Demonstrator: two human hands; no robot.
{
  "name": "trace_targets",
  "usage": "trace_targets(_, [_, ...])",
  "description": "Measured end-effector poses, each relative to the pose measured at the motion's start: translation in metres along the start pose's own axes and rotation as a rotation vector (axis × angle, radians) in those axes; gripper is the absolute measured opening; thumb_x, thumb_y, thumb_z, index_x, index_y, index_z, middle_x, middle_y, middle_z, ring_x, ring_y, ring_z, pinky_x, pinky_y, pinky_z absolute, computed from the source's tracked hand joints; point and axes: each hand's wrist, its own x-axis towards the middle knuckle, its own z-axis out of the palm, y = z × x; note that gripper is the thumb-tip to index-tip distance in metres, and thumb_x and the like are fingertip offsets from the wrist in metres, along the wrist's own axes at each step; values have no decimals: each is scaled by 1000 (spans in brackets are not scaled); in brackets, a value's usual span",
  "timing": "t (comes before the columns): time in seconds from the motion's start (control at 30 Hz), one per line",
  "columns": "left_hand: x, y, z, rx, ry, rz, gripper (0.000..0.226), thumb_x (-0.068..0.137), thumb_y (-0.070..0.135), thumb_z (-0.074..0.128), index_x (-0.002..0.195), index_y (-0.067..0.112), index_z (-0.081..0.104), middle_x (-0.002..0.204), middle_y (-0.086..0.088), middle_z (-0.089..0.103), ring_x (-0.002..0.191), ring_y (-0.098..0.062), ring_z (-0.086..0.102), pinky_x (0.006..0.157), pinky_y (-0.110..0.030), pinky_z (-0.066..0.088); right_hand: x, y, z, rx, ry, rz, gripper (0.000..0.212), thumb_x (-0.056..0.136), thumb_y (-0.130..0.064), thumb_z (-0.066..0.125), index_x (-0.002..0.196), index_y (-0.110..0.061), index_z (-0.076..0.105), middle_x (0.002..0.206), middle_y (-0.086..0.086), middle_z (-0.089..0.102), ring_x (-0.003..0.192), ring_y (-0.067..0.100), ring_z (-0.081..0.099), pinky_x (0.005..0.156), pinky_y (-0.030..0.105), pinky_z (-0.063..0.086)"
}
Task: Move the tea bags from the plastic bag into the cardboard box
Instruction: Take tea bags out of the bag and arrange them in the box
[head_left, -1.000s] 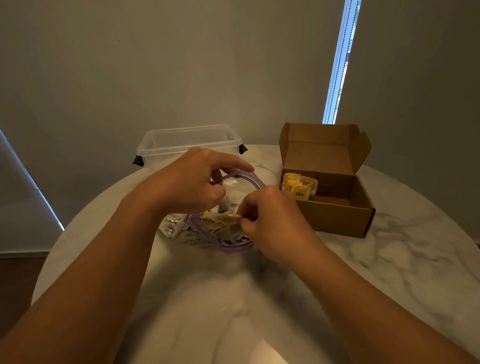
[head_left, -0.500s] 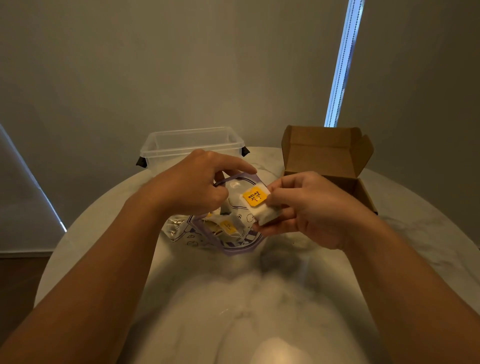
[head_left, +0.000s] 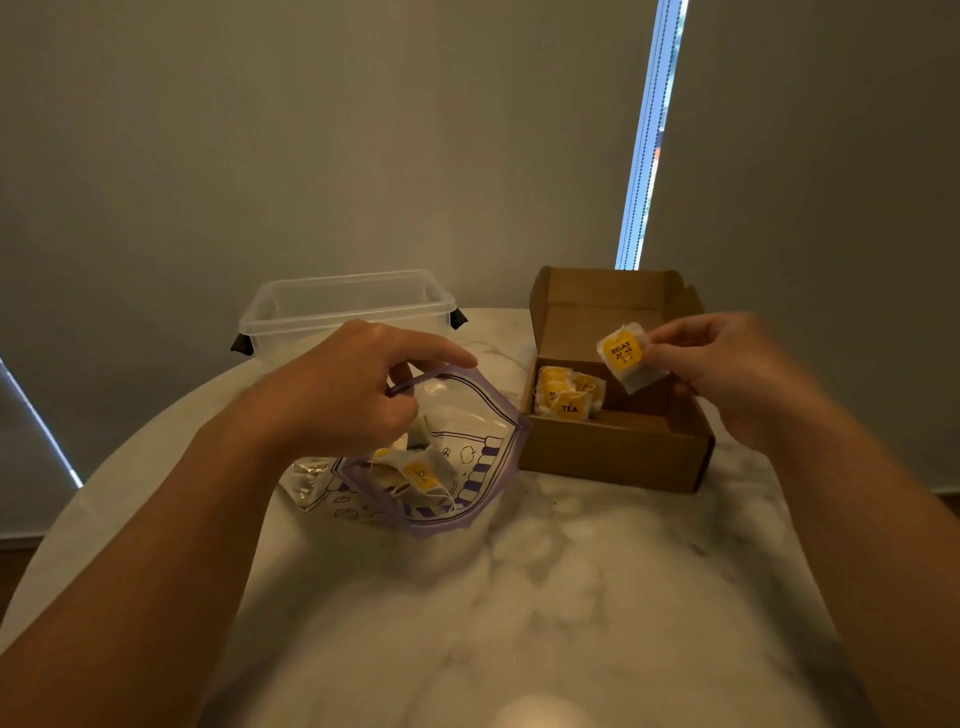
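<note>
- Marble-patterned table (head_left: 571, 597), round at its far edge, fills the lower view; grey blinds (head_left: 311, 130) hang behind it.
- Thumb and fingertips of the right hand (head_left: 727, 369) pinch one tea bag (head_left: 626, 356) by its right edge, with the other fingers curled beneath.
- That tea bag hangs in the air, tilted, its yellow tag reading RELAX turned toward the camera. It is above the open cardboard box (head_left: 613, 457), in front of the raised lid.
- Thumb and curled fingers of the left hand (head_left: 353, 384) grip the far rim of the plastic bag (head_left: 467, 426), while the index finger stretches straight over the mouth.
- Held this way, the bag's purple-edged mouth gapes toward the camera. The bag lies on the table just left of the box; whether its rim touches the box corner, I cannot tell.
- Several tea bags in the plastic bag (head_left: 421, 475) lie near the mouth, one showing a yellow tag.
- Inside the box, a cluster of boxed tea bags (head_left: 569, 397) sits at the left side, one tag reading TEA.
- Behind the left hand stands a clear container (head_left: 343, 306) with dark clips.
- Above the box, a strip of daylight (head_left: 649, 135) shows between the blinds.
</note>
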Motion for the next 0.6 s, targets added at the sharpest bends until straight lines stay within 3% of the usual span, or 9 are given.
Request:
trace_targets(0.07, [1,-1,1,6,-7,-2,61,83,-1,60,125,44,61,111,17,67,90,-3,64,78,-32,59,14,6,-2,-153,52,-14,7,86,-14,71,82,-19,68,91,3,66,81,13,59,60,25,44])
trace_targets(0.2, [1,-1,1,15,-5,11,57,82,6,59,123,45,62,107,19,66,89,-1,63,76,-30,58,30,17,9,-296,-40,-15,13,85,-7,71,77,-18,69,87,7,69,70,14,60,57,27,48])
trace_targets(0.3, [1,-1,1,21,7,19,57,81,5,60,122,46,63,106,18,67,88,0,62,73,-27,58,31,17,22,-280,-176,18,8,84,-1,70,91,-5,69,85,15,70,61,16,62,56,29,54])
trace_targets(0.43, [1,0,2,23,10,15,64,81,-4,62,122,45,63,105,17,67,87,-2,63,74,-28,58,31,17,45,-343,-315,23,10,81,-6,76,89,-7,71,89,13,72,71,18,67,65,29,56])
trace_targets(0.5, [1,1,1,16,6,8,64,81,-4,61,122,44,63,104,16,67,87,-3,63,75,-29,58,35,18,55,-494,-302,-3,5,82,-12,76,85,-10,73,90,8,70,77,17,66,65,27,56])
trace_targets(0.6, [1,1,0,10,2,8,64,81,-4,61,122,45,63,106,17,67,89,-1,63,75,-27,58,41,20,60,-686,-211,-22,13,80,-17,78,88,-10,72,88,9,69,81,23,67,74,38,59])
